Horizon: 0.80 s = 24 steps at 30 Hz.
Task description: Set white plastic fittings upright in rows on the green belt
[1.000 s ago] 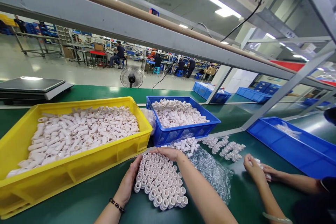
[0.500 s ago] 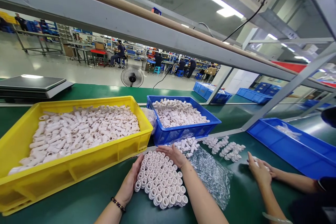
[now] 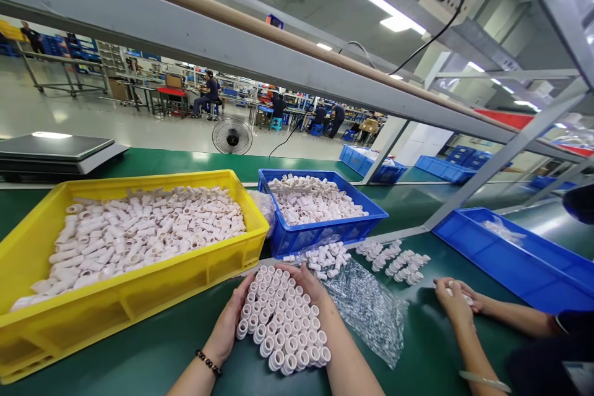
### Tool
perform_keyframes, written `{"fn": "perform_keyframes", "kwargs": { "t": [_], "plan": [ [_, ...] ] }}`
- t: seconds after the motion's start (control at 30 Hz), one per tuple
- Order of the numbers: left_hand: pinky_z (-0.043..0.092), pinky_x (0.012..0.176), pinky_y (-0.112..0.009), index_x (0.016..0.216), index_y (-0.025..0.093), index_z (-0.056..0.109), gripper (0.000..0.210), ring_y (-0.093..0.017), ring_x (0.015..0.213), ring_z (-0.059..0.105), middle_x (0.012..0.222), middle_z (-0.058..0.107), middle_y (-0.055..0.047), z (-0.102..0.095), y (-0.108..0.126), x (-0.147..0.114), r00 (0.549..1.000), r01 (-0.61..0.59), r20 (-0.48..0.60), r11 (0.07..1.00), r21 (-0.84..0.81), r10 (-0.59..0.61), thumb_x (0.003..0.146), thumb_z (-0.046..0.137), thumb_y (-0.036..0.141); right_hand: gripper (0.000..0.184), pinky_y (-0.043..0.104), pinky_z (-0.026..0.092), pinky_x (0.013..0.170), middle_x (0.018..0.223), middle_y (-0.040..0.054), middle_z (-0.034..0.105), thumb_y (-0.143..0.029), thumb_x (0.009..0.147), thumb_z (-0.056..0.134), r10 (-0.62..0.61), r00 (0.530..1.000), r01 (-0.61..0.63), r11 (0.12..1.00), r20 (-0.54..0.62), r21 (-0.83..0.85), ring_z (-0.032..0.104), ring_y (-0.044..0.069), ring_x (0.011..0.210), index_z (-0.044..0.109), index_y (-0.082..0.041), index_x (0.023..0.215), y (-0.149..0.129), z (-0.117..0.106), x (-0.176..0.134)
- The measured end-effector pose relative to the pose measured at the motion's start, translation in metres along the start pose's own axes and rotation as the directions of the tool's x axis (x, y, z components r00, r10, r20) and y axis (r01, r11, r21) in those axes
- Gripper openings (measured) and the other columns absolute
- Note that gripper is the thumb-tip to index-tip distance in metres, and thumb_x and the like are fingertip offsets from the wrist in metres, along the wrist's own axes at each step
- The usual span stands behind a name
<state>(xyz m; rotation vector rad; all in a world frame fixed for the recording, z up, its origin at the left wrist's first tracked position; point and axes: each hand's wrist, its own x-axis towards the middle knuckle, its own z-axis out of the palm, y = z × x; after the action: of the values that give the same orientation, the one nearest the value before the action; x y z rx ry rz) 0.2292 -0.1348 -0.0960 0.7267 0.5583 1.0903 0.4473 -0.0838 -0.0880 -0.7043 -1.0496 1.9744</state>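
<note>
Left hand [image 3: 229, 320] and right hand [image 3: 310, 284], both open and cupped, touch the upright tubes [image 3: 284, 322] at left and far right.

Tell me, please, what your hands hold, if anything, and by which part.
Left hand and right hand cup white tubes at the group's left and right sides.

Dozens of white fittings [image 3: 282, 325], one yellow crate [image 3: 148, 296], two near blue crates [image 3: 320, 238] [image 3: 501, 264], one fan [image 3: 232, 137], one scale [image 3: 55, 146]
</note>
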Motion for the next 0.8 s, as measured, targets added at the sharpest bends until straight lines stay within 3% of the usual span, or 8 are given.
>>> {"fn": "perform_keyframes", "kwargs": {
  "t": [0.1, 0.2, 0.33, 0.47, 0.63, 0.8],
  "plan": [
    [0.014, 0.111, -0.04, 0.13, 0.02, 0.039, 0.056, -0.023, 0.131, 0.022, 0.142, 0.029, -0.004, -0.002, -0.002, 0.0, 1.0, -0.015, 0.002, 1.0, 0.003, 0.015, 0.084, 0.031, 0.053, 0.077, 0.047, 0.032, 0.093, 0.116, 0.0159, 0.054, -0.075, 0.071, 0.036, -0.012, 1.0, 0.011, 0.994, -0.013, -0.11, 0.051, 0.029, 0.106, 0.054, -0.014, 0.115, 0.001, 0.001, -0.002],
    [0.013, 0.111, -0.04, 0.129, 0.019, 0.04, 0.058, -0.022, 0.131, 0.024, 0.141, 0.032, -0.005, -0.007, -0.003, 0.002, 0.998, -0.032, -0.05, 0.999, 0.02, 0.033, 0.084, 0.032, 0.054, 0.078, 0.047, 0.035, 0.091, 0.115, 0.0156, 0.055, -0.076, 0.072, 0.032, -0.084, 0.991, 0.055, 0.963, -0.1, -0.263, 0.052, 0.029, 0.105, 0.055, -0.015, 0.114, -0.001, -0.004, -0.004],
    [0.011, 0.112, -0.037, 0.127, 0.017, 0.043, 0.058, -0.021, 0.131, 0.025, 0.139, 0.036, -0.007, -0.012, -0.002, 0.006, 0.988, -0.037, -0.149, 0.998, 0.045, 0.044, 0.083, 0.034, 0.054, 0.054, 0.044, 0.038, 0.087, 0.11, 0.0115, 0.058, -0.061, 0.077, 0.045, -0.275, 0.912, 0.088, 0.855, -0.303, -0.511, 0.055, 0.025, 0.097, 0.058, -0.018, 0.107, -0.009, -0.023, -0.004],
    [0.012, 0.111, -0.037, 0.125, 0.017, 0.045, 0.058, -0.022, 0.13, 0.027, 0.138, 0.039, -0.008, -0.014, -0.002, 0.007, 0.983, -0.028, -0.178, 0.999, 0.041, 0.035, 0.083, 0.033, 0.054, 0.037, 0.042, 0.04, 0.08, 0.09, 0.0088, 0.061, -0.046, 0.078, 0.05, -0.414, 0.825, -0.021, 0.658, -0.385, -0.753, 0.055, 0.023, 0.081, 0.062, -0.018, 0.099, -0.023, -0.038, 0.001],
    [0.013, 0.111, -0.038, 0.125, 0.018, 0.046, 0.058, -0.021, 0.129, 0.028, 0.137, 0.04, -0.007, -0.017, -0.005, 0.008, 0.983, -0.033, -0.18, 0.998, 0.062, 0.044, 0.082, 0.035, 0.055, 0.022, 0.034, 0.033, 0.092, 0.101, 0.0068, 0.06, -0.023, 0.074, 0.052, -0.413, 0.869, -0.137, 0.326, -0.271, -0.935, 0.051, 0.021, 0.097, 0.067, -0.019, 0.09, -0.035, -0.033, 0.015],
    [0.013, 0.111, -0.038, 0.124, 0.019, 0.047, 0.058, -0.021, 0.128, 0.03, 0.136, 0.041, -0.007, -0.016, -0.004, 0.008, 0.98, -0.022, -0.196, 0.998, 0.055, 0.032, 0.081, 0.036, 0.057, 0.019, 0.031, 0.035, 0.086, 0.09, 0.0075, 0.061, -0.017, 0.068, 0.057, -0.384, 0.885, -0.25, 0.084, -0.263, -0.965, 0.053, 0.022, 0.091, 0.067, -0.018, 0.084, -0.029, -0.022, 0.024]
  ]
}}
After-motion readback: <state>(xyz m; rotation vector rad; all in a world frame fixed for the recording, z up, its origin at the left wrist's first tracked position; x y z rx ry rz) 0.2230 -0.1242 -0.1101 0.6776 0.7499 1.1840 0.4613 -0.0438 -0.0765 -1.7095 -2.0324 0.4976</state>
